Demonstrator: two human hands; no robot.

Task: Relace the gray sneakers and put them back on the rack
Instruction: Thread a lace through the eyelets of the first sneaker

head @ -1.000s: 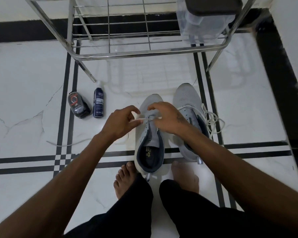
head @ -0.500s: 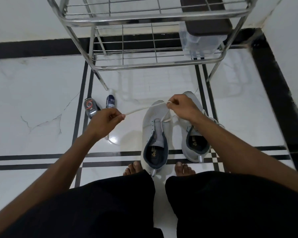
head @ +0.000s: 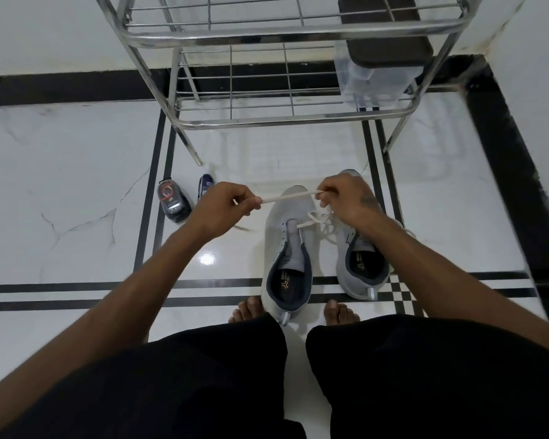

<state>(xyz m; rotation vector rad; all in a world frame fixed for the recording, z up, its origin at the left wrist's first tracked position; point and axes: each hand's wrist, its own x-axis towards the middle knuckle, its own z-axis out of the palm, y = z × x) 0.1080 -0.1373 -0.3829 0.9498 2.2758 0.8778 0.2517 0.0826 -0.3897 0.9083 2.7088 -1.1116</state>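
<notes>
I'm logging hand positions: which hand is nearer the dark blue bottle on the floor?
Left. The left hand is right beside the dark blue bottle; the right hand is over the sneakers, farther away.

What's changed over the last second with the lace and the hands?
Both hands lifted off the left sneaker and spread apart: left hand went left, right hand up, drawing the lace taut between them. Both keep pinching it. Sneakers, bottles and rack stayed put.

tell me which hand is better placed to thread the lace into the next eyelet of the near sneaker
Probably the right hand: it pinches the lace directly above the sneaker, while the left hand holds it off to the side.
</notes>
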